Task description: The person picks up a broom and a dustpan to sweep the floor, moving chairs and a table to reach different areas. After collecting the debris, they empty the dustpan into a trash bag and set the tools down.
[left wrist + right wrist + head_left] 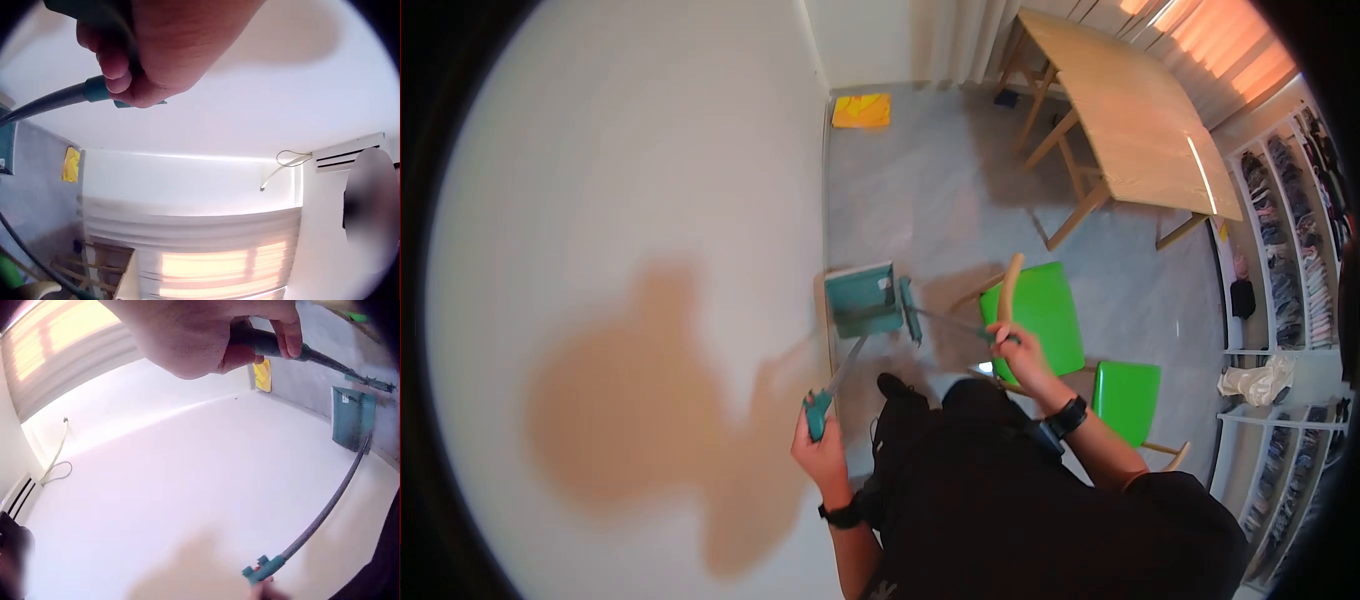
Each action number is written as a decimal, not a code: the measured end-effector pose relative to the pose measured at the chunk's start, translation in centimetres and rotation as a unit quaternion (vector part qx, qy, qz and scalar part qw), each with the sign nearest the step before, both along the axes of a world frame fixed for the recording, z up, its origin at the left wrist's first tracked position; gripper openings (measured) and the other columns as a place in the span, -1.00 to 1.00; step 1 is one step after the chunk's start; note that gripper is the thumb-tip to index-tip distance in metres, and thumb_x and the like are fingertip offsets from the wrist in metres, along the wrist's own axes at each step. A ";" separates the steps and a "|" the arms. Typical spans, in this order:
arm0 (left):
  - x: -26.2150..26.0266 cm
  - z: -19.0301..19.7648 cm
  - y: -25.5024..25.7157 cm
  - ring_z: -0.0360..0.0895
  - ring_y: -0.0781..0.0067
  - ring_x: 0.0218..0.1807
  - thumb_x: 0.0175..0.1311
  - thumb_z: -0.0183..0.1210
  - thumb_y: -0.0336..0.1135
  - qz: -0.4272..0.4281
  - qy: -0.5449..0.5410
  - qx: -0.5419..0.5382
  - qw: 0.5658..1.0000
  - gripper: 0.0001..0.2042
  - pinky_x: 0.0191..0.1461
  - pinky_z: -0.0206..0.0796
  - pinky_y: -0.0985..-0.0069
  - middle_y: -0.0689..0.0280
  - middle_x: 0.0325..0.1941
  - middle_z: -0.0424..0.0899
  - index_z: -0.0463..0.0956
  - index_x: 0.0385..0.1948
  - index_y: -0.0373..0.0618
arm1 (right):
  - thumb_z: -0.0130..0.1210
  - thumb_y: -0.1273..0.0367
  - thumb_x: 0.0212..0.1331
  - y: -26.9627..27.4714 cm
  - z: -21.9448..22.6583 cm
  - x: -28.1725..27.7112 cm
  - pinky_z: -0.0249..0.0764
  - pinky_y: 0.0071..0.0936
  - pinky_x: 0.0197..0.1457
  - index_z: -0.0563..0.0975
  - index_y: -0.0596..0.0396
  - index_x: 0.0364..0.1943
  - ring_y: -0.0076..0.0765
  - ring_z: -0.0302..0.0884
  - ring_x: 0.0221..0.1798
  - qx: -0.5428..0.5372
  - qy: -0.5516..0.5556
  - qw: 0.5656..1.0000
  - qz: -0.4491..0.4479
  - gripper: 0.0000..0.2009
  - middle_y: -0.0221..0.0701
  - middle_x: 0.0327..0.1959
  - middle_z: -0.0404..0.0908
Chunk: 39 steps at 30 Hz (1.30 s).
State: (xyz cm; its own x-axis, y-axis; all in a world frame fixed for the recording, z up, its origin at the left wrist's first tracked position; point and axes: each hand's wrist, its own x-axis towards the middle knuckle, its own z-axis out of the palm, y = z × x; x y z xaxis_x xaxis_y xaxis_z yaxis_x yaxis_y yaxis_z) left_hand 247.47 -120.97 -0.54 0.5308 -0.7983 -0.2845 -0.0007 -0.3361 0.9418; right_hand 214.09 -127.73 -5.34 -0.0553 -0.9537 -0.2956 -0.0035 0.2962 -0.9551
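Note:
My left hand grips the green handle of a long-handled dustpan. The pan sits on the floor against the white wall, and its grey pole slants up to the hand. In the left wrist view, curled fingers wrap the grip. My right hand holds the handle of a broom, its green head low beside the pan's right side. The right wrist view shows those fingers round the dark grip, with the broom head close to the dustpan's edge.
Two green chairs stand close on the right, one right beside my right hand. A wooden table stands farther back. A yellow sheet lies on the floor by the far corner. Shelves line the right side, and the wall runs along my left.

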 end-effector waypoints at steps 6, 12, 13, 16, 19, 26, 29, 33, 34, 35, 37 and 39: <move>1.1 -1.8 -9.0 0.26 0.81 -0.55 0.14 0.14 -0.58 -0.042 0.006 0.001 0.999 -0.59 -0.52 0.11 0.75 0.51 -0.46 0.49 0.50 0.09 -0.25 | -0.13 0.63 0.11 -5.7 5.1 0.8 0.37 -0.56 -0.04 0.43 0.10 -0.38 -0.50 0.41 -0.16 0.056 -0.055 0.987 -0.137 -0.86 -0.35 0.03 0.49; -0.5 -5.3 -16.0 0.31 0.77 -0.57 0.16 0.16 -0.54 -0.113 -0.083 0.004 0.990 -0.61 -0.53 0.18 0.71 0.49 -0.47 0.50 0.50 0.08 -0.23 | -0.13 0.63 0.06 -11.4 2.5 -4.4 0.34 -0.55 0.02 0.44 0.13 -0.36 -0.52 0.40 -0.15 -0.021 0.031 0.988 -0.150 -0.85 -0.32 0.06 0.49; -1.1 -5.5 -19.5 0.35 0.75 -0.54 0.16 0.17 -0.52 -0.131 -0.073 0.048 0.987 -0.61 -0.48 0.23 0.71 0.47 -0.46 0.51 0.50 0.08 -0.24 | -0.12 0.64 0.06 -14.7 1.3 -5.6 0.33 -0.56 0.01 0.45 0.16 -0.35 -0.53 0.39 -0.15 -0.023 0.048 0.987 -0.152 -0.85 -0.32 0.05 0.51; -3.6 -6.1 -26.3 0.46 0.66 -0.43 0.17 0.20 -0.47 -0.197 -0.077 0.126 0.969 -0.60 -0.33 0.34 0.64 0.38 -0.39 0.57 0.48 0.09 -0.26 | -0.12 0.64 0.05 -20.8 -1.8 -10.8 0.33 -0.57 0.00 0.46 0.16 -0.35 -0.53 0.40 -0.13 -0.012 0.094 0.978 -0.185 -0.84 -0.32 0.03 0.55; -5.5 -9.5 -32.4 0.57 0.49 -0.26 0.18 0.22 -0.42 -0.268 -0.113 0.136 0.947 -0.59 -0.15 0.41 0.50 0.22 -0.26 0.64 0.46 0.10 -0.28 | -0.15 0.66 0.05 -27.0 -3.4 -14.6 0.33 -0.57 -0.01 0.47 0.16 -0.37 -0.53 0.40 -0.13 -0.008 0.133 0.968 -0.212 -0.82 -0.31 0.01 0.57; -11.8 -11.3 -49.8 0.59 -0.11 -0.06 0.26 0.17 -0.27 -0.436 -0.216 0.090 0.869 -0.55 -0.03 0.41 0.24 -0.08 -0.11 0.62 0.37 0.16 -0.24 | -0.19 0.71 -0.01 -39.0 -8.2 -26.6 0.39 -0.51 -0.01 0.50 0.20 -0.38 -0.43 0.47 -0.11 -0.013 0.243 0.943 -0.226 -0.76 -0.24 -0.04 0.60; -13.7 -11.9 -54.2 0.54 -0.24 -0.08 0.29 0.15 -0.18 -0.455 -0.226 0.079 0.858 -0.52 -0.07 0.40 0.17 -0.11 -0.12 0.61 0.34 0.19 -0.20 | -0.21 0.71 -0.01 -40.9 -10.7 -29.5 0.41 -0.49 0.03 0.52 0.19 -0.38 -0.32 0.54 -0.05 -0.028 0.350 0.917 -0.190 -0.74 -0.17 -0.08 0.61; -15.1 -15.0 -61.5 0.57 -0.20 -0.18 0.29 0.13 -0.12 -0.460 -0.261 0.128 0.839 -0.52 -0.15 0.40 0.13 -0.10 -0.22 0.63 0.37 0.18 -0.15 | -0.06 0.65 -0.03 -45.0 -15.0 -31.8 0.43 -0.52 -0.13 0.52 0.23 -0.39 -0.37 0.56 -0.22 0.140 0.441 0.879 -0.112 -0.85 -0.25 -0.27 0.64; -15.5 -15.9 -63.1 0.57 -0.19 -0.22 0.28 0.13 -0.10 -0.469 -0.268 0.125 0.832 -0.53 -0.18 0.40 0.12 -0.08 -0.26 0.64 0.39 0.17 -0.13 | -0.06 0.65 -0.03 -46.1 -16.1 -32.3 0.43 -0.52 -0.13 0.52 0.23 -0.39 -0.37 0.56 -0.22 0.148 0.445 0.876 -0.108 -0.85 -0.25 -0.27 0.64; -15.9 -16.6 -64.3 0.58 -0.17 -0.26 0.28 0.14 -0.07 -0.480 -0.274 0.122 0.825 -0.53 -0.22 0.40 0.12 -0.07 -0.31 0.65 0.42 0.15 -0.10 | -0.02 0.62 -0.04 -46.4 -17.5 -33.0 0.43 -0.49 -0.26 0.50 0.23 -0.43 -0.37 0.53 -0.35 0.235 0.409 0.875 -0.110 -0.90 -0.31 -0.38 0.61; -15.7 -17.3 -65.3 0.58 -0.16 -0.28 0.27 0.15 -0.06 -0.495 -0.268 0.118 0.818 -0.55 -0.24 0.40 0.12 -0.04 -0.33 0.65 0.45 0.13 -0.09 | 0.01 0.59 -0.05 -47.2 -18.2 -33.2 0.44 -0.46 -0.39 0.48 0.23 -0.48 -0.36 0.51 -0.47 0.324 0.373 0.862 -0.111 -0.96 -0.36 -0.48 0.57; -16.3 -18.2 -66.8 0.59 -0.14 -0.30 0.26 0.16 -0.05 -0.509 -0.263 0.114 0.812 -0.56 -0.26 0.41 0.13 -0.02 -0.36 0.65 0.48 0.10 -0.08 | -0.05 0.49 -0.01 -48.9 -19.6 -33.4 0.37 -0.38 -0.53 0.45 0.17 -0.42 -0.37 0.44 -0.58 0.457 0.242 0.848 -0.119 -0.92 -0.25 -0.50 0.52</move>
